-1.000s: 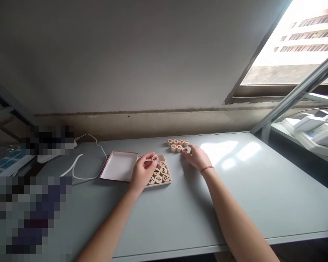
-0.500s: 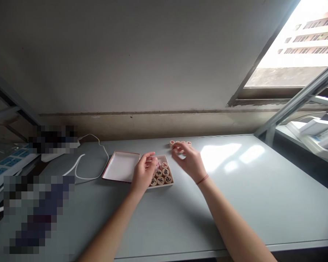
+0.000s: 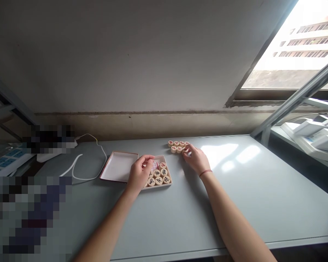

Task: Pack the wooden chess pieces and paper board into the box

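Several round wooden xiangqi pieces with black characters and one red-marked piece (image 3: 163, 165) lie in a shallow white box (image 3: 164, 185). Over its left part is my left hand (image 3: 140, 171), thumb and fingers closed together; whatever they hold is hidden. Further back on the table, red-marked xiangqi pieces (image 3: 176, 143) stand in two short rows, faces up. My right hand (image 3: 196, 160) pinches a xiangqi piece (image 3: 184, 149) at the right end of the nearer row, its fingers partly covering it.
An open box lid (image 3: 121, 166) lies left of the box. A white cable (image 3: 89, 178) curls beyond it, near a power strip (image 3: 2, 162) at far left. The wall (image 3: 142, 125) borders the table's back, and a metal frame post (image 3: 282, 94) rises on the right.
My right hand has shifted a little right and down, uncovering the pieces of the nearer row. My left hand stays over the box with small finger movement.
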Demonstrator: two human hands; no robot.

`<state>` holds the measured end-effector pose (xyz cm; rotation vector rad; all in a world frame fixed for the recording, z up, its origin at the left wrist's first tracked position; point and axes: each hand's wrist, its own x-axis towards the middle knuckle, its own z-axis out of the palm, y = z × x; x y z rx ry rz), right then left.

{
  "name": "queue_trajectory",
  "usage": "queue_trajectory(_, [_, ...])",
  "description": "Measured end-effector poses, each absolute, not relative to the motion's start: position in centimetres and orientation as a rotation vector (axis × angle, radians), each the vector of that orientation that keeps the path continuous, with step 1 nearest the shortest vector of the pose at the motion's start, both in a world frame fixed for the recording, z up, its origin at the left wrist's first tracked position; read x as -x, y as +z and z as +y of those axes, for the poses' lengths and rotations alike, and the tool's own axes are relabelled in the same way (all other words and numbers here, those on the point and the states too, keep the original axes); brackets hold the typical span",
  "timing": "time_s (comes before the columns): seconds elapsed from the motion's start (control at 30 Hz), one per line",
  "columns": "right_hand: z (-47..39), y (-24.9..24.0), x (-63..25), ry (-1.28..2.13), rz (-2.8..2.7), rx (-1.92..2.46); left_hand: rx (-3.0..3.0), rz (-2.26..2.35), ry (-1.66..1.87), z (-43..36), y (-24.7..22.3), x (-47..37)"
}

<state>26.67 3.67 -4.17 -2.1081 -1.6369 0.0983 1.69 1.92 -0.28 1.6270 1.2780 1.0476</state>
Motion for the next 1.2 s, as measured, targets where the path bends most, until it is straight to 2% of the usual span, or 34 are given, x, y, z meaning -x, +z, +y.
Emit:
queue_trajectory(0.23, [3.8, -4.1, -26.5, 0.107, -1.705, 2.05, -2.2, 1.703, 0.853, 1.8, -1.1, -1.9])
queue_trajectory(0.37, [3.1, -2.6, -25.0, -0.015, -1.65, 2.004, -2.361, 1.733, 0.64, 1.7, -1.6, -2.5])
queue_trajectory(0.43, [2.6, -1.7, -23.4, 0.125, -1.67, 1.893, -2.418, 1.716, 0.555, 1.7, -1.5, -3.0])
queue_trajectory(0.53, [1.8, -0.7, -21.0, 0.537, -1.781, 1.75, -2.513, 1.661, 0.45, 1.6, -1.1, -3.8])
queue_trajectory(0.63, [1.3, -0.4, -19.6, 0.672, -1.819, 1.713, -2.55, 1.619, 0.392, 1.4, -1.0, -4.4])
queue_trajectory(0.93, [1.3, -0.1, -19.8, 0.72, -1.76, 1.625, -2.384, 1.667, 0.653, 1.5, -1.5, -4.9])
queue_trajectory(1.1, [1.3, -0.2, -20.1, 0.54, -1.936, 1.295, -2.221, 1.72, 0.936, 1.1, -0.6, -4.3])
queue_trajectory(1.2, [1.1, -0.4, -19.5, 0.417, -1.998, 1.236, -2.06, 1.597, 1.052, 0.9, -0.1, -3.8])
